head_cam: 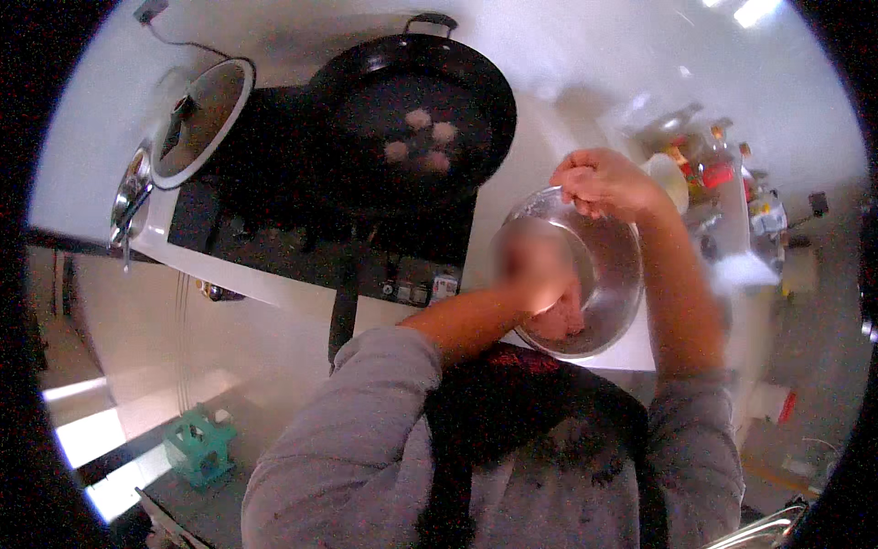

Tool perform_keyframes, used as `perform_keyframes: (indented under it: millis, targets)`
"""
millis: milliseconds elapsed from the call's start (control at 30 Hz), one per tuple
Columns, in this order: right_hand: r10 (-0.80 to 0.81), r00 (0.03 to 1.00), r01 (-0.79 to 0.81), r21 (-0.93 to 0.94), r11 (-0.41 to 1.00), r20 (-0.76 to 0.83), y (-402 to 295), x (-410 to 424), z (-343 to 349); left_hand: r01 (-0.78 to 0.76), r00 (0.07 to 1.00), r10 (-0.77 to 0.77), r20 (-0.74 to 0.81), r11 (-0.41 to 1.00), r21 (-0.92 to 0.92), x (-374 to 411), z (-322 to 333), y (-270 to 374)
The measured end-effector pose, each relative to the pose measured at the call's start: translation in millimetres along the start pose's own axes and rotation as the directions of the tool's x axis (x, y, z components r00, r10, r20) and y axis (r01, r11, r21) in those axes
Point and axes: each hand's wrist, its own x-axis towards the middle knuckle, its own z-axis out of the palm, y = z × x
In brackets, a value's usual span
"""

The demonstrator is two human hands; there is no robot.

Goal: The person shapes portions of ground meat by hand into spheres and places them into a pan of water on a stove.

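A steel bowl [617, 302] sits on the counter before me, with pink minced meat [559, 319] at its near side. My left hand [538, 257] reaches over the bowl above the meat; it is blurred, so its fingers and anything in them cannot be made out. At the bowl's far rim is my right hand [597, 182], its fingers curled. Whether they grip the rim or some meat is unclear. To the left, a large black wok [411, 75] holds several pale meatballs [418, 119], grouped on its bottom.
The wok stands on a black cooktop [274, 233], its long handle [345, 302] jutting towards me. A glass lid [212, 120] leans at the far left, beside a metal utensil [127, 206]. Bottles [717, 161] line the right side. A green plastic stool [199, 446] is on the floor.
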Motion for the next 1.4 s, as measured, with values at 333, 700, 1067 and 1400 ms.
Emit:
perform_keyframes:
  millis: [333,700,1067,1400]
  targets:
    - [-0.604,0.724,0.501,-0.856,0.128,0.334,-39,132,100,0.020,1.000,-0.022,-0.019,0.993,-0.113,9,7,-8]
    - [-0.648,0.729,0.473,-0.846,0.244,0.221,-45,142,135,0.008,1.000,-0.009,-0.003,0.980,-0.200,12,11,-5]
    - [-0.324,0.826,0.157,-0.363,0.918,-0.462,14,-48,6,0.023,0.993,0.043,0.114,0.853,-0.521,17,15,-8]
    - [0.099,0.759,0.152,0.322,0.934,-0.644,149,-128,8,0.358,0.921,0.235,0.311,-0.193,-0.913,17,-5,-28]
